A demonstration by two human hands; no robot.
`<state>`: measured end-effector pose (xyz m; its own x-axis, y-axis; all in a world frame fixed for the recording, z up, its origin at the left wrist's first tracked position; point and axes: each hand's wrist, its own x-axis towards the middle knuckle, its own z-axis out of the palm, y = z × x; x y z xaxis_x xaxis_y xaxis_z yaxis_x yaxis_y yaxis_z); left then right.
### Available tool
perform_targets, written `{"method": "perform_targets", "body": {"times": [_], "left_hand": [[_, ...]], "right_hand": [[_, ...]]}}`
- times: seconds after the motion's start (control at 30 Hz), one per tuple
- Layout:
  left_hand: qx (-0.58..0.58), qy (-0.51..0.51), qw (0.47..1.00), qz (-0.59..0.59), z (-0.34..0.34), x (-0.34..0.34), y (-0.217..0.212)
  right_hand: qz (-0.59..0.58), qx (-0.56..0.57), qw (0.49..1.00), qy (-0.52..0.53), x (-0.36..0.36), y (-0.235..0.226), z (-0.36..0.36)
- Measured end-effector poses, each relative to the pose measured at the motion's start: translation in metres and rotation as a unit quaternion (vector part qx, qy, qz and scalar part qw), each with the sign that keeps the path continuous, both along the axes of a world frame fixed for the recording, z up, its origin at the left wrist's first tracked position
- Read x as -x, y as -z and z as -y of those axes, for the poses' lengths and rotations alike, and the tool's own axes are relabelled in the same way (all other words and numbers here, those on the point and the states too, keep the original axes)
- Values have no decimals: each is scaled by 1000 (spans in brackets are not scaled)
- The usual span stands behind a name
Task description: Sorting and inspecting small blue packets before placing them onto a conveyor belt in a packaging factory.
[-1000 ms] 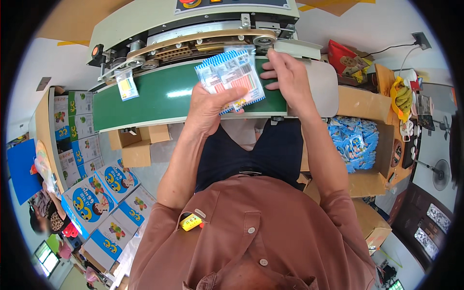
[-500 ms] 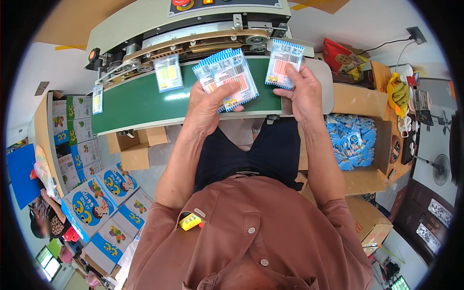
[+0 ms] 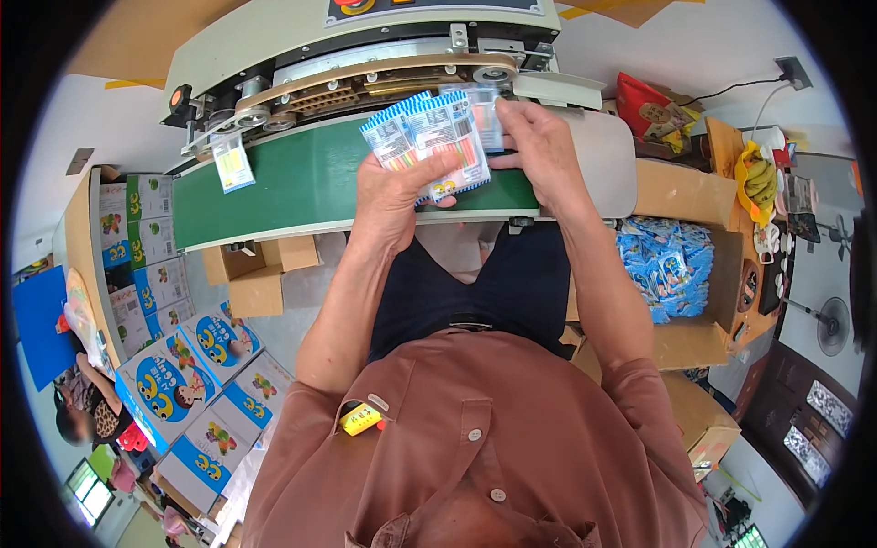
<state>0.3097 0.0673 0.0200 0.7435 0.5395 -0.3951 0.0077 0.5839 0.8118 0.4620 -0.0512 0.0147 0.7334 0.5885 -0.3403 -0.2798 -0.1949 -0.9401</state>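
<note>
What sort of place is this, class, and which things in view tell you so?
Probably a small packing workshop: a belt-driven machine with a green conveyor, an open carton filled with blue packets, and many printed boxes at left.

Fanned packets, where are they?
In the head view, the fanned packets are held in the left hand over the green belt, left of the right hand.
</note>
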Motion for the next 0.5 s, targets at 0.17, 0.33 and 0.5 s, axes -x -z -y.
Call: {"method": "perform_targets", "body": {"times": [0.17,0.33,0.5], "left_hand": [[-44,5,999,5,5,-5,0],[-29,3,999,30,15,-10,4],[-27,15,999,44,13,-4,4]], "right_hand": [[-34,-93,994,-45,16,-5,17],[-31,-101,991,-88,23,8,22],[-80,-164,983,-10,25,8,28]]}}
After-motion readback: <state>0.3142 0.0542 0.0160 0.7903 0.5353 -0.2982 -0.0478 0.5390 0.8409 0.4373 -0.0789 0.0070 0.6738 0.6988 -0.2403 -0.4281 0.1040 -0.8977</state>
